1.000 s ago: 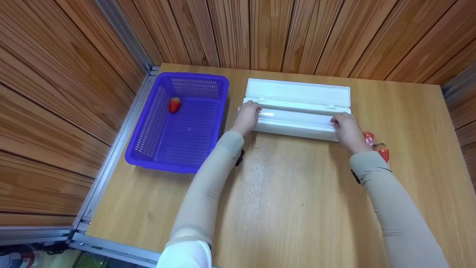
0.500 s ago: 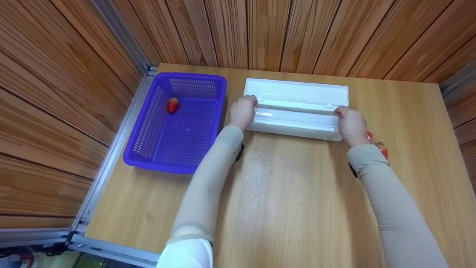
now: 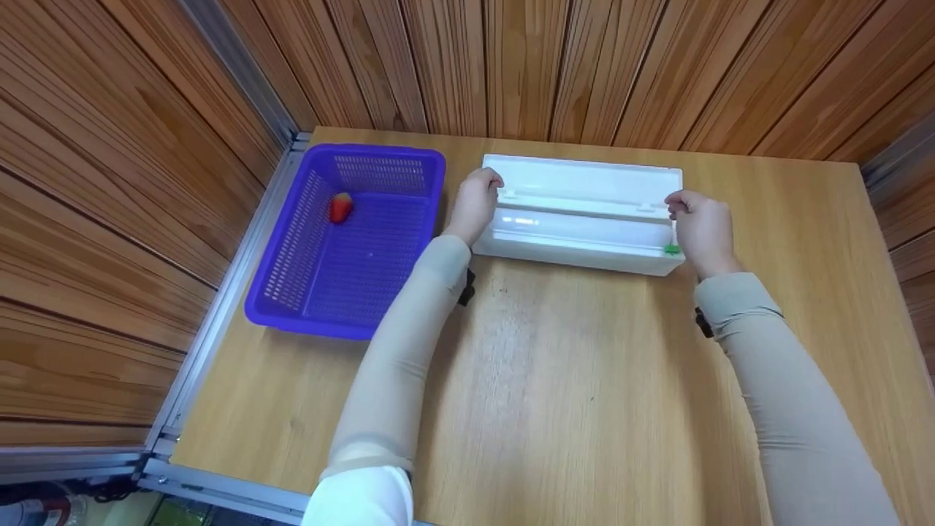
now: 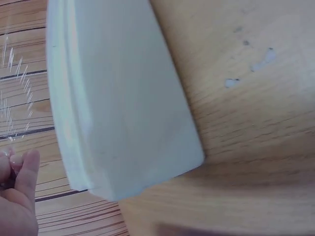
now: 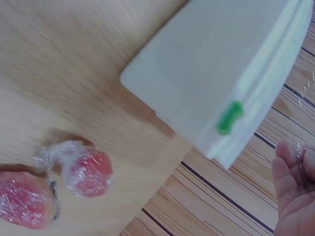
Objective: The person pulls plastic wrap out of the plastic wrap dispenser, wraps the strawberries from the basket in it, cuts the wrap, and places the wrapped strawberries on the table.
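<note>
A white cling film dispenser lies on the table, its lid folded back and the film roll showing inside. My left hand pinches a corner of clear cling film above the dispenser's left end. At the other end, thumb and fingers of my right hand pinch the film's opposite corner. The film stretches between both hands, visible mainly as glints in the wrist views. A green slide cutter sits at the right end of the front edge.
To the left stands a purple basket with one strawberry in it. Two film-wrapped strawberries, one whole in view and one cut off by the frame, lie right of the dispenser. Wood-panelled walls border the table.
Both hands have risen from the dispenser's front edge toward its lid, drawing film up. The green cutter has come into view; the wrapped strawberries are now hidden in the head view.
</note>
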Motion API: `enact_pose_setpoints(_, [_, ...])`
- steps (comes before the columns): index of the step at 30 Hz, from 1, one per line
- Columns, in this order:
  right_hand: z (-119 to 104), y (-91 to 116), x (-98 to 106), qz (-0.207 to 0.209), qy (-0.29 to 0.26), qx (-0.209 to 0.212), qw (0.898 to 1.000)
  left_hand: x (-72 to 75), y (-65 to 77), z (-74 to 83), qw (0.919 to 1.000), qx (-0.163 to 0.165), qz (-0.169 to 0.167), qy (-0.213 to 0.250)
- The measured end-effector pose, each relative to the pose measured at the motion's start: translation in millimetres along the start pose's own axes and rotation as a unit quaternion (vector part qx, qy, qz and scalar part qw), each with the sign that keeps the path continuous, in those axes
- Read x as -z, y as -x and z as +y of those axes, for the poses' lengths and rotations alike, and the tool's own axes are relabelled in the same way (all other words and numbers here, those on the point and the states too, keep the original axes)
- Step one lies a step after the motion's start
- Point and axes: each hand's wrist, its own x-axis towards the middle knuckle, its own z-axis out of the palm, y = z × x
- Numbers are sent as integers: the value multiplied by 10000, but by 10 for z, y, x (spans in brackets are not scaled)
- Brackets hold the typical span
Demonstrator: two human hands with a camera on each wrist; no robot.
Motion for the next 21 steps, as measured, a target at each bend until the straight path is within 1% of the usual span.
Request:
enact_pose_setpoints(2, [-41, 16, 41, -18, -86, -85, 9999, 40, -4, 36, 10000, 1, 45, 38])
enact_pose_setpoints(6, [-120, 44, 128, -61, -109, -186, 9997, 119, -11, 122, 9998, -78, 124, -94])
enact_pose_setpoints(9, [-159, 56, 178, 58, 18, -14, 10000, 169, 0, 177, 9999, -69, 50, -58])
enact_pose_setpoints(12, [-199, 76, 231, 116, 6, 49, 9999, 209, 12, 213, 9997, -144, -153, -152])
enact_pose_setpoints(15, [-228, 92, 280, 125, 5, 70, 9999, 231, 15, 234, 9977, -387, -263, -485])
enact_pose_setpoints(17, [-248, 96, 302, 221, 47, 203, 9995, 254, 20, 249, 9959, -512, -294, -686])
enact_pose_setpoints(21, [-300, 108, 346, 418, 185, 374, 9983, 319, 34, 298, 9947, -585, -264, -802])
